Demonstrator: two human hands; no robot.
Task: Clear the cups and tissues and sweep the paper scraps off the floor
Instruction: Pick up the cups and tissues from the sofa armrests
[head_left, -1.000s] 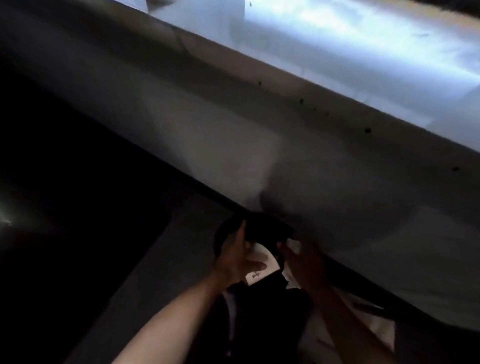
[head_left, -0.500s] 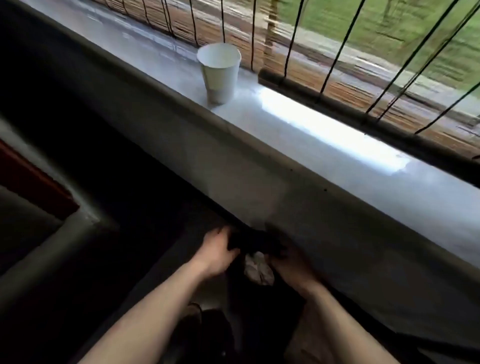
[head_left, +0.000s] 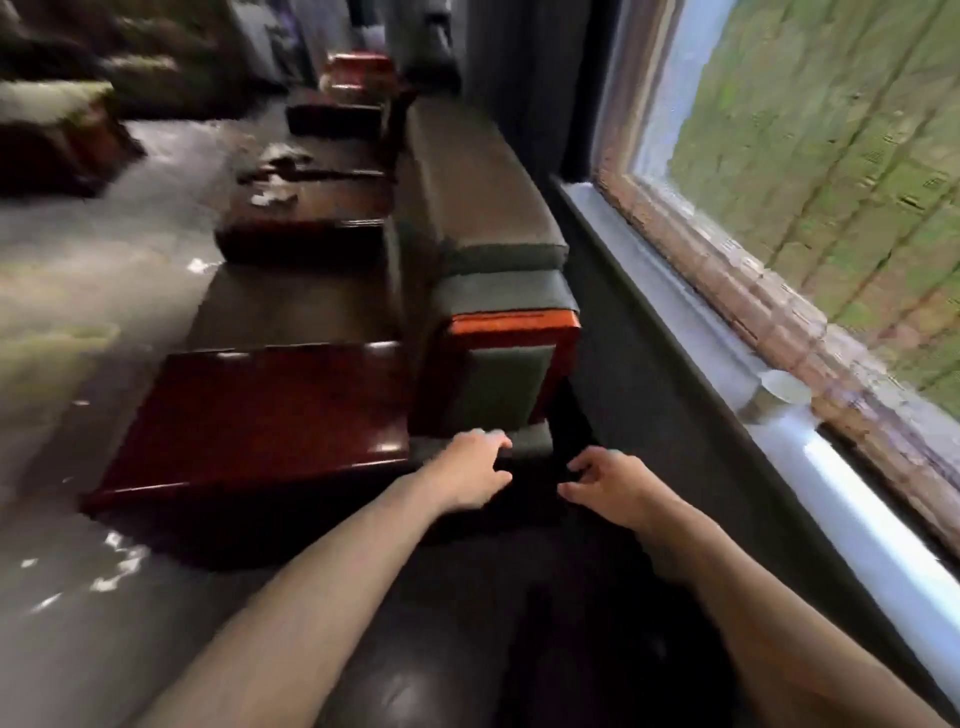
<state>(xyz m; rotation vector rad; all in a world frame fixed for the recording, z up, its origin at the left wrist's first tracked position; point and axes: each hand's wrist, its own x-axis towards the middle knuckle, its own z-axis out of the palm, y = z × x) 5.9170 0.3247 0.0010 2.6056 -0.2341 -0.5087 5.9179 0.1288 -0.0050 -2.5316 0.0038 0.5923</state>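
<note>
Left hand (head_left: 467, 470), right hand (head_left: 610, 486), both curled (grip contents unclear), dark gap between table (head_left: 260, 410) and windowsill (head_left: 872, 514)

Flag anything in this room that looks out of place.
White paper scraps lie strewn on the floor left of the near red table. More pale litter sits on the farther table. What looks like a lone cup stands on the window sill. Blur hides finer detail.
</note>
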